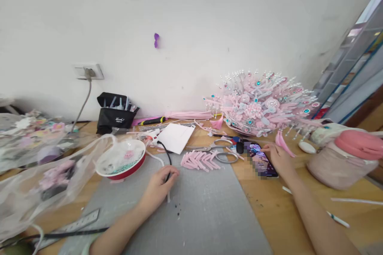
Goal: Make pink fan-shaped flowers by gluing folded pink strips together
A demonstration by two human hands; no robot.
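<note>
My left hand (160, 186) rests on the grey mat (203, 215), its fingers loosely curled around a thin white stick and touching a black cable (165, 152). My right hand (278, 158) lies on the lit phone (261, 160) on the wooden table, fingers stretched out, one fingertip on the screen. A row of pink folded strips (200, 160) lies between the hands, with scissors (220, 149) just behind. A pink beaded headdress (260, 103) stands beyond the phone.
A red-rimmed bowl (121, 163) of small beads sits left of my left hand, beside clear plastic bags (44, 175). A black pouch (116, 117), white paper (175, 137) and a glue gun stand near the wall. A pink-lidded jar (344, 159) is at right. A ruler (72, 227) lies front left.
</note>
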